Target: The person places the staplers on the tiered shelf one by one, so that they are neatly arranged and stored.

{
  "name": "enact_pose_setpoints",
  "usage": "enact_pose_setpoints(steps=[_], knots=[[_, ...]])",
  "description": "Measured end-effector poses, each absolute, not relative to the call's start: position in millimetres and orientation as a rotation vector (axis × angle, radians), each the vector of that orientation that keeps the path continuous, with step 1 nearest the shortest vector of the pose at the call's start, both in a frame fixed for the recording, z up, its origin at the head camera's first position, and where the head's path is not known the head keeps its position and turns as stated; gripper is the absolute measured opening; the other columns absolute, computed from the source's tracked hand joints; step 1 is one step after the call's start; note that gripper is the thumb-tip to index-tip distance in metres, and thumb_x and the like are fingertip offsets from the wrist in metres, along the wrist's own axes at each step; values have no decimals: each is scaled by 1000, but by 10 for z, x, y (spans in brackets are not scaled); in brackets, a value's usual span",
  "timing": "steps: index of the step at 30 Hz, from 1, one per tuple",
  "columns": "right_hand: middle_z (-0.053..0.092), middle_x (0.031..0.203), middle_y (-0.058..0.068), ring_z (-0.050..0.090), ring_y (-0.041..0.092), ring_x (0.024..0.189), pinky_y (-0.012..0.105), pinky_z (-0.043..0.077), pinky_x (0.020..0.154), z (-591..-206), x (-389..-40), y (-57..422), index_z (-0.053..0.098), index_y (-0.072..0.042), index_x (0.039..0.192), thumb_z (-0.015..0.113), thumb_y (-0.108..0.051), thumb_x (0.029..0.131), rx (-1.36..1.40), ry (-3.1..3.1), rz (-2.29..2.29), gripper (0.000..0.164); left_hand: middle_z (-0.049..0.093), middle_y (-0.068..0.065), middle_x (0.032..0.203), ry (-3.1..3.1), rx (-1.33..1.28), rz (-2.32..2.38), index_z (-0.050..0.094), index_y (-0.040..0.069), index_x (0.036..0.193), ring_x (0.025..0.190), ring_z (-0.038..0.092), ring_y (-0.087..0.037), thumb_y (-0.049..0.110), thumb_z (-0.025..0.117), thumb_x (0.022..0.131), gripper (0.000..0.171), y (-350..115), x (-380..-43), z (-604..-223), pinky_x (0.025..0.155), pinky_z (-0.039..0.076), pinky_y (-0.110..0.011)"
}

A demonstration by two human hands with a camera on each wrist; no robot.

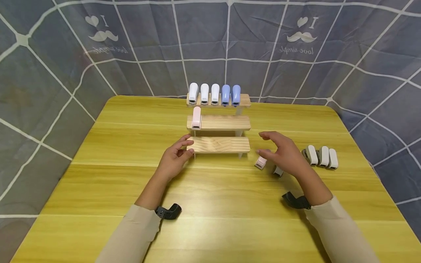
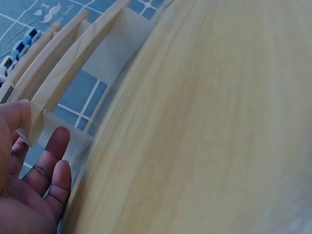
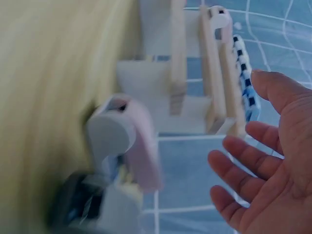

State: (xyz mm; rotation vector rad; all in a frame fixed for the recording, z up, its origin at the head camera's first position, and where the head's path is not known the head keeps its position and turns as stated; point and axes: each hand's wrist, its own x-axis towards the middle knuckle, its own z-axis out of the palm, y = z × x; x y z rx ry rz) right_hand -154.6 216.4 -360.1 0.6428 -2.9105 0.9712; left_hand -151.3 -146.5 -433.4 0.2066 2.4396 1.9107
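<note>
One left hand point(image 1: 172, 162) gripping bottom-tier left end of wooden rack point(image 1: 218, 145); pink stapler point(image 1: 196, 117) mid-tier; three white staplers point(image 1: 204, 93), two blue staplers point(image 1: 225, 94) on top; second pink stapler point(image 1: 261, 162) on table point(image 1: 213, 204); right hand point(image 1: 287, 155) relaxed, unladen; three more white staplers point(image 1: 323, 156).

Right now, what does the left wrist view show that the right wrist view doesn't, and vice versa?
The left wrist view alone shows the left grip holding the wooden shelf by one end. The right wrist view alone shows the empty right grip and a pink stapler on the table. Both show the wooden shelf, table and checked cloth.
</note>
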Motion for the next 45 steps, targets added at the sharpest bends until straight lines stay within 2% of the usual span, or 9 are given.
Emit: enact_pose_setpoints(steps=[5, 8, 12, 15, 18, 29, 38, 45], knots=[[52, 140, 19, 46, 40, 130, 61, 37, 101, -3723, -1475, 2304, 45, -3, 146, 69, -35, 95, 588, -2997, 929, 65, 41, 4, 155, 2422, 196, 1922, 62, 4, 131, 103, 56, -22, 16, 64, 99, 34, -1466, -1516, -4342, 76, 44, -21], [51, 139, 22, 47, 42, 127, 60, 40, 97, -3772, -1441, 2348, 44, -1, 146, 70, -36, 94, 554, -3037, 907, 67, 42, 5, 154, 2419, 193, 1932, 63, 4, 129, 115, 55, -21, 15, 65, 98, 33, -1469, -1510, -4340, 80, 44, -21], [50, 139, 26, 53, 44, 119, 59, 44, 91, -3815, -1406, 2380, 44, 1, 146, 68, -38, 95, 508, -3089, 886, 69, 42, -1, 154, 2423, 182, 1915, 63, 1, 127, 130, 49, -23, 11, 63, 99, 30, -1436, -1419, -4140, 85, 44, -20], [49, 139, 29, 54, 45, 118, 59, 45, 91, -3855, -1394, 2401, 44, 5, 144, 68, -36, 95, 474, -3122, 876, 68, 41, -6, 155, 2417, 177, 1896, 61, -3, 128, 126, 52, -27, 8, 61, 99, 31, -1407, -1356, -3994, 83, 44, -20], [49, 139, 30, 49, 47, 123, 60, 42, 94, -3898, -1400, 2410, 43, 7, 143, 69, -32, 95, 471, -3142, 870, 68, 41, -5, 155, 2409, 185, 1900, 61, -3, 128, 120, 55, -28, 8, 62, 99, 31, -1408, -1356, -3994, 81, 44, -19], [41, 148, 28, 37, 46, 135, 61, 33, 105, -3965, -1433, 2395, 36, 6, 149, 71, -30, 94, 543, -3176, 846, 74, 41, -6, 155, 2412, 183, 1891, 60, -4, 129, 122, 55, -27, 9, 62, 99, 32, -1417, -1357, -3988, 82, 44, -18], [42, 148, 26, 39, 45, 135, 59, 33, 106, -3983, -1455, 2376, 37, 6, 149, 73, -29, 92, 579, -3163, 797, 76, 40, -6, 155, 2415, 178, 1884, 61, -3, 129, 124, 54, -27, 9, 62, 100, 32, -1423, -1357, -3979, 83, 44, -18], [40, 151, 24, 38, 44, 136, 58, 33, 107, -4016, -1475, 2344, 33, 2, 152, 78, -30, 88, 614, -3164, 806, 84, 40, -7, 155, 2419, 190, 1878, 60, -4, 129, 125, 53, -27, 10, 62, 100, 33, -1417, -1358, -3967, 83, 44, -19]])
